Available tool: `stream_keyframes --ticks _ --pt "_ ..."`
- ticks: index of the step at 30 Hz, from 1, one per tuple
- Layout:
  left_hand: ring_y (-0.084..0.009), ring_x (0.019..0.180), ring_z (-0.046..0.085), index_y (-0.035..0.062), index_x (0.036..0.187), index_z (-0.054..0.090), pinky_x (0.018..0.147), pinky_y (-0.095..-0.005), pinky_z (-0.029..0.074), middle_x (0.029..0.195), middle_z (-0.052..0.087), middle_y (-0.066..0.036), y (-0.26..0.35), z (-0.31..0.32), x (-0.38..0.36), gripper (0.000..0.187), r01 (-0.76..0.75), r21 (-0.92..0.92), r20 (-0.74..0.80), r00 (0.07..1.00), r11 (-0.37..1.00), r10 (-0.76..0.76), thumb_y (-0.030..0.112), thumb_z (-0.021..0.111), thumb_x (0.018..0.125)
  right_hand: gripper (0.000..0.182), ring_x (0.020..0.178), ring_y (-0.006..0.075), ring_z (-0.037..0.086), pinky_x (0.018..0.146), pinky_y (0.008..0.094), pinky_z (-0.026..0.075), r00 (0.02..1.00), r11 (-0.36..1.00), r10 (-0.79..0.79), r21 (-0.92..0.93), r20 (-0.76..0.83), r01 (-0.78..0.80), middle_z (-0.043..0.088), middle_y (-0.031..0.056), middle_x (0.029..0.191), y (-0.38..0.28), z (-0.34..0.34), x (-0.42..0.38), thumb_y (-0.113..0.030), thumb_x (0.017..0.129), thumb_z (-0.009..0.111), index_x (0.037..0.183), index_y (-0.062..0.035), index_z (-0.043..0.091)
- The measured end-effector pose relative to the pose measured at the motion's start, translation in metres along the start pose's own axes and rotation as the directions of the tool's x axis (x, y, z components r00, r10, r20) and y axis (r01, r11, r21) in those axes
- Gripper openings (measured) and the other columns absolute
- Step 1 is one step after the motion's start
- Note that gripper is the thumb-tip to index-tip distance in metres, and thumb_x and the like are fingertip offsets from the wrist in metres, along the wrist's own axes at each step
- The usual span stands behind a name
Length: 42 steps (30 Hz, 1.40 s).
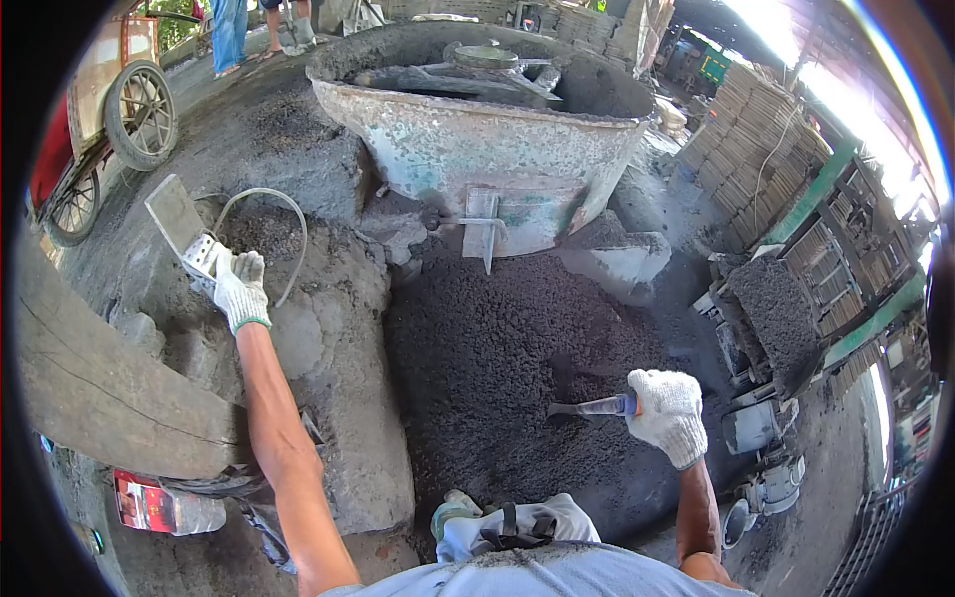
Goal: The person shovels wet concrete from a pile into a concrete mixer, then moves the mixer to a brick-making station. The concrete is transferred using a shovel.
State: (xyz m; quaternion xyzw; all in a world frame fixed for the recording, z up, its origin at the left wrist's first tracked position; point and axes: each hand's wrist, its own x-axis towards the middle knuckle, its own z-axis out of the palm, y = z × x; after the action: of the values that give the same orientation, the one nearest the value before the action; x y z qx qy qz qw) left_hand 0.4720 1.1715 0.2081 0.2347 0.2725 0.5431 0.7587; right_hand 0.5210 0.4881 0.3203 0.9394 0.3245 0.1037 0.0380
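Note:
My left hand (241,287), in a white knit glove, is closed on a pale perforated box (203,256) attached to a flat grey board (175,215). A pale cable (301,234) loops beside this hand. In my gloved right hand (670,416) is a short hand tool (602,406) with a narrow flat blade, pointing left above dark crumbly mix (497,338). The glove hides part of its handle. Ahead stands a large round mixing pan (418,149) with worn greenish paint. A metal discharge gate (522,214) is on its front, above the mix.
A wooden post (119,378) and concrete ledge (353,398) lie to my left. Stacked boards (751,149) and a tray of dark mix (776,313) stand right, with buckets (751,428) below. A wheeled cart (109,99) and people's legs (231,35) are at the back left.

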Motion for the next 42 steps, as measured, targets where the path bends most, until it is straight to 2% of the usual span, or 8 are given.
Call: stream_keyframes --ticks 13,20,23,27,29,36,40,42 --pt "-0.0244 0.074 0.069 0.0027 0.094 0.06 0.07 -0.038 0.063 0.086 0.066 -0.01 -0.039 -0.012 -0.028 0.025 0.035 -0.039 0.006 0.999 0.999 -0.034 0.027 0.066 0.098 0.024 0.068 0.0334 0.066 0.063 0.0467 0.051 0.999 0.998 -0.04 0.039 -0.029 0.041 0.063 0.0094 0.072 0.03 -0.002 -0.012 -0.017 0.066 0.077 0.083 -0.012 0.061" --pt "-0.0211 0.076 0.07 -0.0006 0.103 0.068 0.066 -0.0377 0.059 0.092 0.07 -0.011 -0.179 -0.018 -0.333 0.023 0.085 0.599 0.426 0.808 0.797 -0.406 0.018 0.072 0.09 0.024 0.072 0.033 0.067 0.066 0.0445 0.052 0.991 0.992 -0.106 0.054 -0.086 0.111 0.064 0.0089 0.075 0.086 0.008 -0.013 -0.016 0.07 0.078 0.087 -0.0123 0.062" --pt "-0.022 0.108 0.067 -0.0056 0.131 0.06 0.1 -0.0343 0.053 0.118 0.069 -0.014 -0.251 -0.017 -0.485 0.06 -0.097 0.829 0.52 0.494 0.55 -0.697 0.018 0.084 0.081 0.026 0.071 0.0313 0.067 0.066 0.0434 0.052 0.97 0.974 -0.212 0.058 -0.122 0.22 0.064 0.0082 0.075 0.112 0.013 -0.011 -0.024 0.075 0.081 0.089 -0.012 0.062" --pt "-0.0376 0.129 0.057 0.0015 0.136 0.057 0.11 -0.0399 0.046 0.135 0.059 -0.025 -0.315 0.039 -0.635 0.071 -0.616 0.444 0.896 0.3 0.651 -0.327 0.027 0.083 0.075 0.039 0.088 0.0298 0.072 0.077 0.0401 0.055 0.949 0.949 -0.273 0.114 -0.16 0.293 0.073 0.0101 0.095 0.138 -0.039 -0.031 -0.023 0.072 0.087 0.106 -0.0125 0.071" --pt "-0.036 0.11 0.066 0.0054 0.117 0.064 0.096 -0.0418 0.052 0.113 0.068 -0.019 -0.343 0.068 -0.683 0.051 -0.305 0.499 0.824 0.457 0.811 -0.335 0.029 0.082 0.075 0.049 0.098 0.0262 0.073 0.088 0.0405 0.055 0.911 0.918 -0.296 0.177 -0.289 0.354 0.075 0.0119 0.107 0.172 -0.049 -0.048 -0.022 0.07 0.09 0.114 -0.0096 0.072" --pt "-0.0309 0.088 0.071 0.0065 0.102 0.066 0.079 -0.04 0.056 0.092 0.069 -0.013 -0.353 0.144 -0.711 0.04 -0.398 0.431 0.877 0.396 0.81 -0.272 0.024 0.088 0.073 0.02 0.102 0.0234 0.067 0.092 0.0398 0.056 0.71 0.756 0.395 0.646 -0.583 0.11 0.071 0.0119 0.111 0.309 -0.009 -0.1 0.001 0.088 0.068 0.108 0.0024 0.072" --pt "-0.0308 0.088 0.071 0.0045 0.103 0.066 0.081 -0.0392 0.055 0.093 0.07 -0.014 -0.328 0.204 -0.72 0.044 -0.375 0.448 0.858 0.434 0.812 -0.274 0.028 0.088 0.073 0.061 0.121 0.0264 0.063 0.107 0.0375 0.047 0.946 0.587 0.314 0.768 0.078 -0.258 0.067 0.0134 0.13 0.249 0.113 -0.08 -0.015 0.085 0.082 0.139 -0.001 0.056" --pt "-0.0273 0.089 0.071 0.0039 0.115 0.064 0.083 -0.0388 0.056 0.098 0.069 -0.014 -0.311 0.223 -0.724 0.053 -0.282 0.521 0.827 0.4 0.806 -0.395 0.027 0.087 0.074 0.053 0.114 0.0239 0.066 0.103 0.0369 0.05 0.953 -0.182 0.298 0.983 0.051 0.004 0.069 0.0129 0.124 0.237 0.238 -0.067 -0.017 0.093 0.075 0.139 -0.0013 0.055"
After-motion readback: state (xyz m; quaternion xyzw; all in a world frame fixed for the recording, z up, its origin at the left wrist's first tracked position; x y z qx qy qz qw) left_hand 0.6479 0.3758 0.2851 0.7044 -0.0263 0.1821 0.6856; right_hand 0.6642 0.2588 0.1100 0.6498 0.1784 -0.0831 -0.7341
